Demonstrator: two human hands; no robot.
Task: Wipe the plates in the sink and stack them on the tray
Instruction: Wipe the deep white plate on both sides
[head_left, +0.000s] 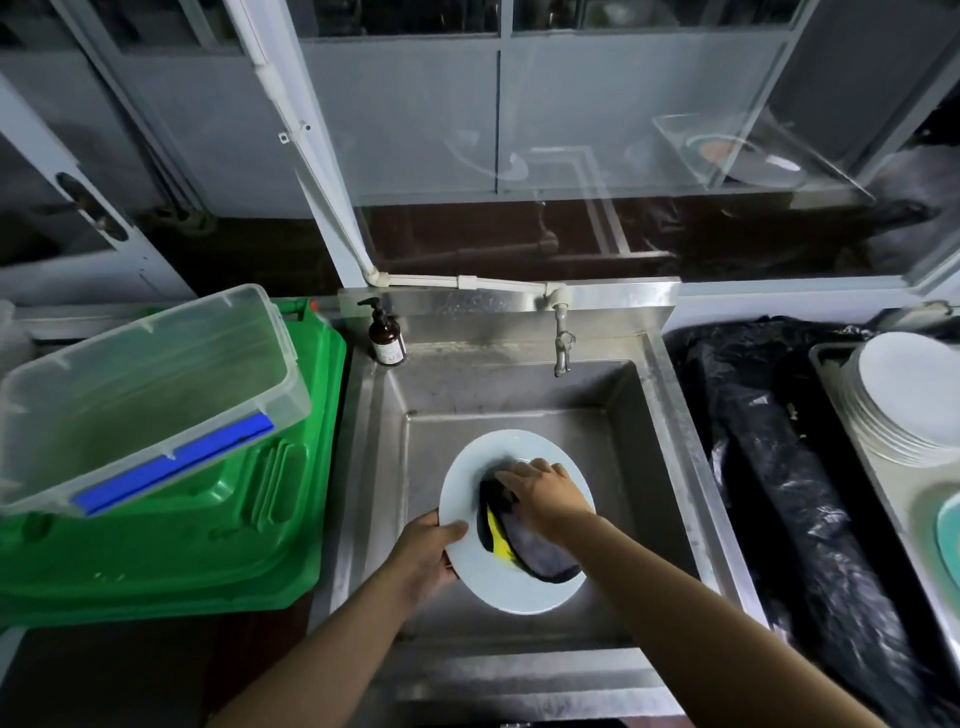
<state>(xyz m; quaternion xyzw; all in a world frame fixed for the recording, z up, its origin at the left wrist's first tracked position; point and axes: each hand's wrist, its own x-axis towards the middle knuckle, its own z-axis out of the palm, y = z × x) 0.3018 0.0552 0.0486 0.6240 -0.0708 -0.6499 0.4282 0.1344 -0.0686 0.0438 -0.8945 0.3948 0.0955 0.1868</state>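
steel sink (660, 415) under a tap (562, 345), soap bottle (385, 335) on its back ledge. left hand (427, 553) grips the pale plate (467, 488) by its rim, thumb on top. right hand (545, 491) presses a dark cloth (540, 553) (yellow edge) onto it, fingers together. stacked plates (906, 400) sit on the tray (826, 358) at right.

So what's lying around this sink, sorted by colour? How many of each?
White or pale: 2, the plate being wiped and the stack of plates on the tray
Green: 1, the crate
Clear: 1, the plastic bin
Brown: 1, the pump bottle
Black: 2, the wiping cloth and the plastic sheeting
Total: 7
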